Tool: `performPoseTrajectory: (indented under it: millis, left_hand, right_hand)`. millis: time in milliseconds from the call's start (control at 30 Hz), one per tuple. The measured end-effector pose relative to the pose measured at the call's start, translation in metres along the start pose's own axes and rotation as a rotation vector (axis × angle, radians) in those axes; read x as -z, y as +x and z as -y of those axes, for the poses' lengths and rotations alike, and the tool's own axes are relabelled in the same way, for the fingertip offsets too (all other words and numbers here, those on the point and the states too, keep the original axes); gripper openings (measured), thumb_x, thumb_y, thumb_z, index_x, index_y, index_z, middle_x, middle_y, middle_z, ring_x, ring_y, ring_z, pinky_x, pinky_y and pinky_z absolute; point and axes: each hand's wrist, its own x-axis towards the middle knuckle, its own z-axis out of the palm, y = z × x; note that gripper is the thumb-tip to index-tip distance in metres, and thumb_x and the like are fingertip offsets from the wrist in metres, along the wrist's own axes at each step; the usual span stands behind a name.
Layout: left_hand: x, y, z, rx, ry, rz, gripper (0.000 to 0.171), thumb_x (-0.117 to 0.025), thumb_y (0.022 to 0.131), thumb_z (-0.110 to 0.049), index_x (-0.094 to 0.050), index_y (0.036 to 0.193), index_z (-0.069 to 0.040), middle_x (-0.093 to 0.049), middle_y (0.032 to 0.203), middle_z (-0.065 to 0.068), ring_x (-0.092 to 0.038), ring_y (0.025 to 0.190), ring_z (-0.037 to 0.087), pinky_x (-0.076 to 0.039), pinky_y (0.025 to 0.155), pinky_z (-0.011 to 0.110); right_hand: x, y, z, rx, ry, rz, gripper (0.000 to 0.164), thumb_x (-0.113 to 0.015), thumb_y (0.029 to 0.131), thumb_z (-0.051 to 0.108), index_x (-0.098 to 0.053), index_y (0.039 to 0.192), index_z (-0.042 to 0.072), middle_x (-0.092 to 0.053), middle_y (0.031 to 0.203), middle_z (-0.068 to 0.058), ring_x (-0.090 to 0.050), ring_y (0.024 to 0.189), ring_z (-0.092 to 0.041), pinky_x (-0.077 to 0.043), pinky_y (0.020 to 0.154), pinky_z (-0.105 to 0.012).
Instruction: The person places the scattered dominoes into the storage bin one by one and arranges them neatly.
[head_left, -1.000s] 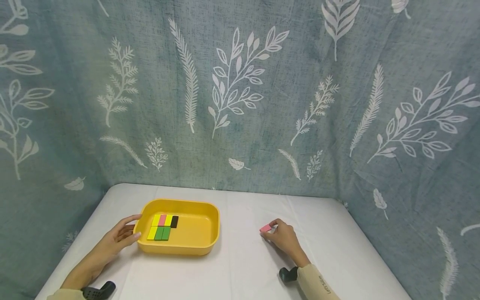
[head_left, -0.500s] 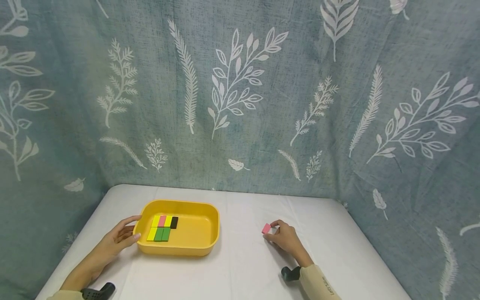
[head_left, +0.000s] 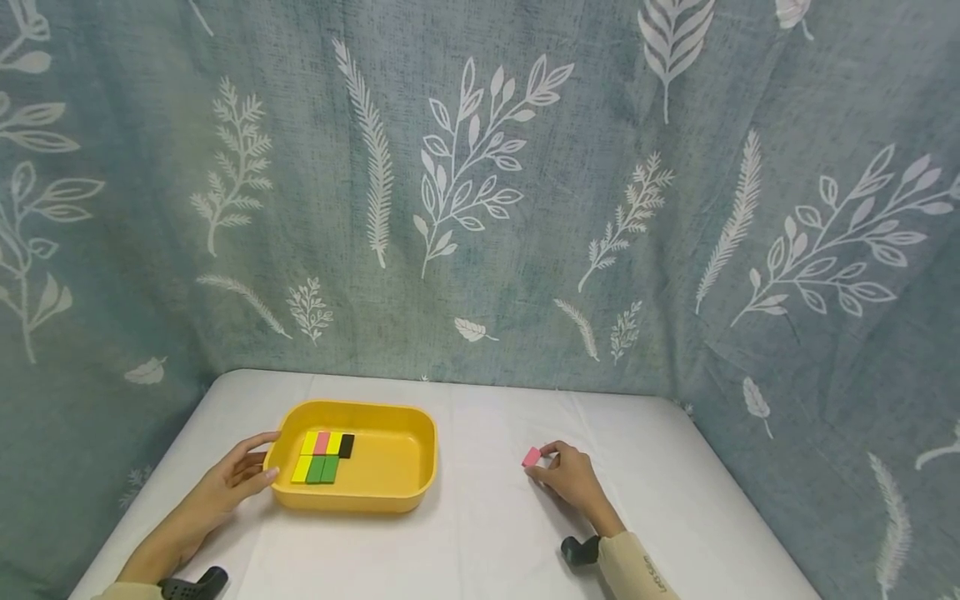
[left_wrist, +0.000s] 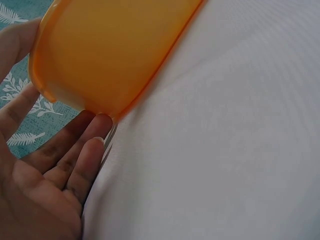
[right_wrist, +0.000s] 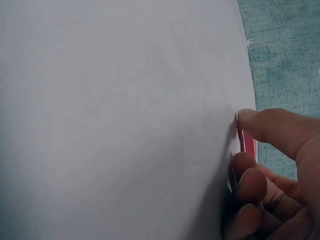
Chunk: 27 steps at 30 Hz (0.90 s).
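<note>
My left hand [head_left: 222, 489] grips the left end of a yellow tray [head_left: 390, 502], its thumb and fingers spread around the corner. In the left wrist view, several fingertips [left_wrist: 102, 122] bear against the orange-looking tray wall [left_wrist: 80, 97]. Inside the tray, at its left, flat blocks lie in two rows: yellow, a pink one [head_left: 322, 442], yellow and a black one [head_left: 347, 446] behind, yellow and two green [head_left: 322, 469] in front. Right of the tray, my right hand [head_left: 567, 475] pinches a small pink block [head_left: 531, 457] between thumb and fingertips, low over the white cloth.
A white cloth [head_left: 480, 542] covers the table. Behind and on both sides hangs a blue-green curtain [head_left: 525, 333] with white leaf prints. Dark wrist devices show below the left hand [head_left: 195, 583] and the right hand [head_left: 580, 550].
Within my right fingers the pink block has turned to stand more slanted, and the hand has shifted slightly right. My left hand keeps its hold on the tray.
</note>
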Motion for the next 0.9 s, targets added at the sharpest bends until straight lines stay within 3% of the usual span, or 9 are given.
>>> performPoseTrajectory:
  millis: [200, 400, 900]
  left_hand:
    - [0.000, -0.001, 0.001, 0.025, 0.007, -0.003, 0.083, -0.069, 0.097, -0.047, -0.025, 0.162, -0.019, -0.036, 0.156, 0.026, -0.038, 0.140, 0.046, -0.027, 0.111, 0.074]
    - [0.000, 0.000, 0.000, -0.004, 0.001, -0.004, 0.081, -0.069, 0.098, -0.044, -0.025, 0.162, -0.018, -0.037, 0.156, 0.026, -0.039, 0.140, 0.045, -0.028, 0.112, 0.073]
    - [0.000, 0.002, 0.001, 0.020, 0.010, -0.016, 0.085, -0.069, 0.097, -0.048, -0.024, 0.162, -0.018, -0.036, 0.156, 0.026, -0.039, 0.139, 0.046, -0.029, 0.111, 0.073]
  right_hand:
    - [0.000, 0.001, 0.000, -0.006, 0.029, -0.001, 0.044, -0.084, 0.087, 0.028, -0.067, 0.119, 0.004, -0.059, 0.066, 0.000, -0.051, 0.052, -0.014, -0.043, 0.050, -0.028]
    - [0.001, 0.005, 0.005, 0.023, 0.034, -0.013, 0.045, -0.083, 0.088, 0.030, -0.067, 0.122, 0.006, -0.060, 0.070, 0.000, -0.052, 0.054, -0.014, -0.044, 0.051, -0.028]
    - [-0.003, 0.008, 0.037, 0.086, 0.074, 0.007, 0.045, -0.082, 0.089, 0.029, -0.067, 0.124, 0.005, -0.060, 0.069, 0.000, -0.054, 0.050, -0.015, -0.047, 0.049, -0.030]
